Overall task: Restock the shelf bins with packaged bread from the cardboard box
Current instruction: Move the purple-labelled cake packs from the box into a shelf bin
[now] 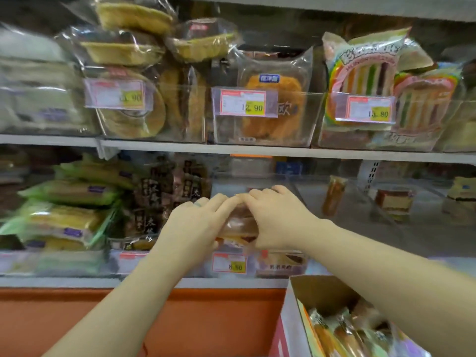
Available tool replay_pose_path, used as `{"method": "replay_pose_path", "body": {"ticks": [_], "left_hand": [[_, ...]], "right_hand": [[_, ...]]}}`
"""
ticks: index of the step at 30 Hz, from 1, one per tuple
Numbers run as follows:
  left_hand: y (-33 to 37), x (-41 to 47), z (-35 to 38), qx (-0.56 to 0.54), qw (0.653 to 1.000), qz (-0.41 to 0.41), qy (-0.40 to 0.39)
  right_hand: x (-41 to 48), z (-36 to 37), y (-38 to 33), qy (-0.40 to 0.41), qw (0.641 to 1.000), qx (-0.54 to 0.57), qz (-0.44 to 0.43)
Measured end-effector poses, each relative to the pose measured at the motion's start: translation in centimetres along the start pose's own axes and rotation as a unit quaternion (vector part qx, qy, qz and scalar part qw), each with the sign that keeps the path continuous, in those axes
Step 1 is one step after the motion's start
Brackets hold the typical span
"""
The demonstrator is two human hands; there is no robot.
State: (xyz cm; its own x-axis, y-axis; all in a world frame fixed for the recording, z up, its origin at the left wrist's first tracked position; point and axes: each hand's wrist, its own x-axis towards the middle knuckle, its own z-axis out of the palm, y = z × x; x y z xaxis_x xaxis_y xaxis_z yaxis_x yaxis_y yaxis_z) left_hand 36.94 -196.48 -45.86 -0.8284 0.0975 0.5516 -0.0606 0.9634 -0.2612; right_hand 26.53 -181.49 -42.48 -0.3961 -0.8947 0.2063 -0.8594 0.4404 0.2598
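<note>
Both hands meet over a clear bin on the lower shelf. Between them is a clear-wrapped pack of brown bread, held just above the bin's front edge. My left hand grips its left side and my right hand curls over its top and right side. At the bottom right stands the open cardboard box, with several more wrapped bread packs inside. Much of the held pack is hidden by my fingers.
To the left are bins of green-wrapped loaves and dark packs. The upper shelf holds round cakes, a bun bin tagged 12.90 and rainbow bread. An orange panel runs below the shelf.
</note>
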Motion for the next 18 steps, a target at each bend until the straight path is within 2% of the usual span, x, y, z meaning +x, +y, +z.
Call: {"method": "replay_pose_path", "body": {"ticks": [4,9,14,18], "left_hand": [[-1.9,2.4,1.1,0.028,0.999,0.008,0.029],[-3.8,5.7,3.9,0.027,0.995,-0.039,0.084],[-3.4,8.6,7.5,-0.004,0.982,-0.077,0.171],[-3.3,8.8,10.0,-0.053,0.971,-0.078,0.221]], "right_hand": [[3.0,1.7,1.2,0.062,0.996,0.059,0.038],[6.4,4.6,3.8,0.117,0.966,0.211,0.090],[10.2,9.0,6.8,0.127,0.932,0.305,0.150],[12.3,12.4,8.3,0.123,0.905,0.386,0.127]]}}
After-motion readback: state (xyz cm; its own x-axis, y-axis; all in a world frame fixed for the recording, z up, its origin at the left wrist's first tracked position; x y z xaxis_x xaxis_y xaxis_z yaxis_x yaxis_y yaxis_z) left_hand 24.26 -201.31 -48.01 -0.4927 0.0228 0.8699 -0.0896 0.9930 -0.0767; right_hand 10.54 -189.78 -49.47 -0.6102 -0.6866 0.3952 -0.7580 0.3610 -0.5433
